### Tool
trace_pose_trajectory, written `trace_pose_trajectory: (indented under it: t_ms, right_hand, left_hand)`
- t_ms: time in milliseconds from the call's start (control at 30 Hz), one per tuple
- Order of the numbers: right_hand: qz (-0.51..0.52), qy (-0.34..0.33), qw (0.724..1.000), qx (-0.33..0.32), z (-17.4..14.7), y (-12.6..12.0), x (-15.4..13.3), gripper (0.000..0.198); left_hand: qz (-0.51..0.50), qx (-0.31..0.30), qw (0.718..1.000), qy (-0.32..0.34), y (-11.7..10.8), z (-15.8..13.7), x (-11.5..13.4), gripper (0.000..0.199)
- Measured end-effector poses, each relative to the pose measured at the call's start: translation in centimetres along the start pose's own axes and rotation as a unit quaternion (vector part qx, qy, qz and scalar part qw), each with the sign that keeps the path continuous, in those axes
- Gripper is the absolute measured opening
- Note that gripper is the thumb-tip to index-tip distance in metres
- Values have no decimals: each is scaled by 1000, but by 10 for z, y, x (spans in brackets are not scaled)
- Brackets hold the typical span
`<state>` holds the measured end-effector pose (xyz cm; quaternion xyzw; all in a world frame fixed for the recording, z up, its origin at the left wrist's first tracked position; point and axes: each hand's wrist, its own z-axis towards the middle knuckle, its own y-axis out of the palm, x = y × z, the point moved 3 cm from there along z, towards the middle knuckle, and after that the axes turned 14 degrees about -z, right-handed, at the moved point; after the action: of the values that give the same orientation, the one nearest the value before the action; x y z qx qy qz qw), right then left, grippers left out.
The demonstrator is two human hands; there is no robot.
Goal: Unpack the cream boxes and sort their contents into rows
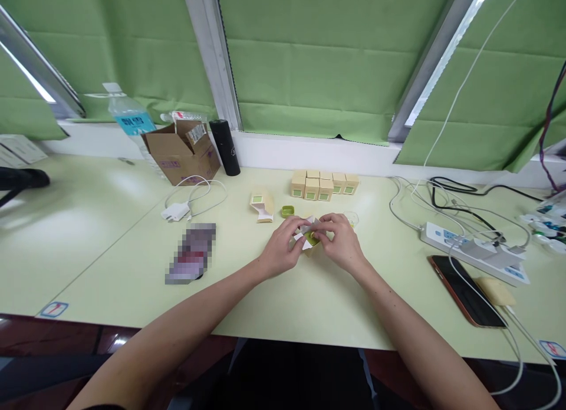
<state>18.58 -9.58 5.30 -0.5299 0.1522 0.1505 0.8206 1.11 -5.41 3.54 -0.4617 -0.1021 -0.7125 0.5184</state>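
In the middle of the table a small cardboard box (303, 243) with raised white-sided flaps is between my hands. My left hand (283, 245) grips its left side, fingers and thumb on the flaps. My right hand (341, 240) closes on the right side, with its fingertips at the opening. A green item (312, 238) shows inside the box, partly covered by the fingers. Just behind my hands sits a small green open container (288, 211). To its left lies another opened small box (262, 207), with its white inside showing. A clear, thin item (352, 219) lies beyond my right hand.
Several small closed boxes (312, 186) stand grouped at the back. Leftward are a phone-like blurred item (191, 254), a white charger (175, 211), a brown carton (181, 156), a black flask (225, 148) and a water bottle (130, 118). Rightward lie a power strip (473, 251), cables and a phone (464, 292).
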Motion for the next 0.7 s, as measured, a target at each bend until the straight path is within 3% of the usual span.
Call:
trace_pose_trajectory:
  t_ms: [167,300,433,533,700]
  right_hand:
    - [-6,51,997,-56,5,-2,-5,25]
    - [34,-3,999,0,3,2,-9,23]
    - [104,-40,991,70,1,1,-11,15]
    - [181,-17,979,86,1,-3,-10,10]
    - [294,42,950,96,1,-13,-2,21]
  left_hand:
    - [-10,-21,999,-47,7,-3,1,46]
    - [-27,-20,996,-88,15,-5,-5,59]
    - [-40,5,995,-89,18,-5,-12,61]
    - [-48,-5,996,-81,18,-5,-15,62]
    - [-20,1,994,-104,14,-6,-18,71]
